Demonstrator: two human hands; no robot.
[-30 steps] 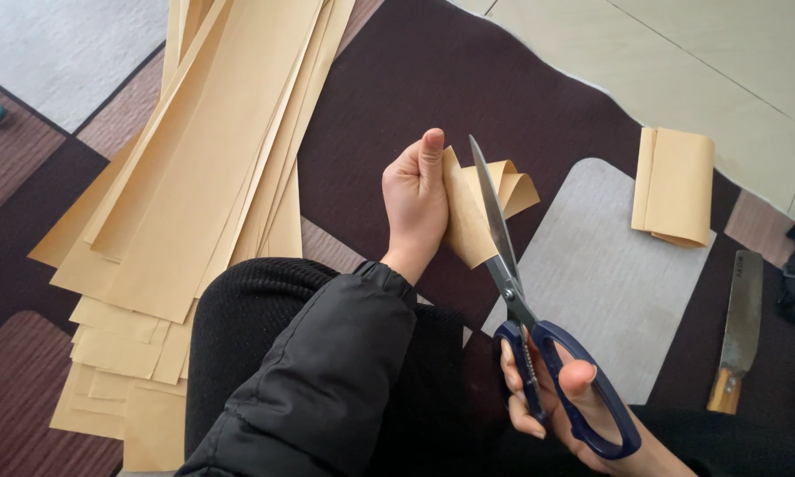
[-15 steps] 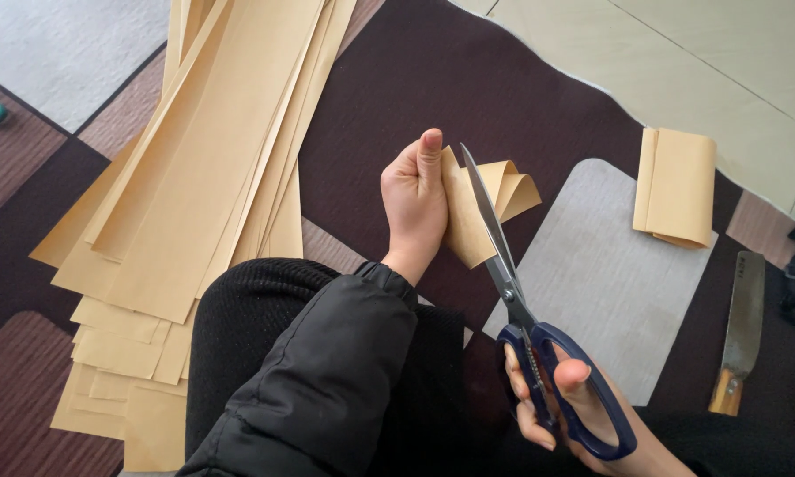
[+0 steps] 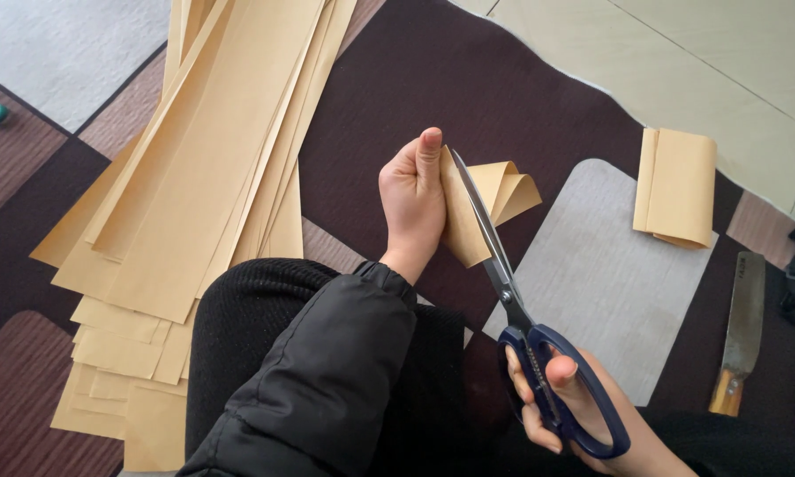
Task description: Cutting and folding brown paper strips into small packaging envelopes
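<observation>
Scissors (image 3: 503, 274) bite into folded tan paper (image 3: 468, 208).
Left hand (image 3: 412, 199) fingers pinch the paper; right hand (image 3: 561, 397) fingers grip the handles; blades nearly closed.

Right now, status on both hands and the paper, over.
Left hand grips folded paper. Right hand works blue scissors, blades closed along the paper edge. Paper stack left, knife right, both apart.

The folded strip (image 3: 490, 199) and the stacked sheets (image 3: 194, 177) look like matt tan paper. The scissors (image 3: 512, 300) have bright, smooth metal blades and glossy dark-blue plastic handles; the rug (image 3: 468, 79) is rough woven cloth.
</observation>
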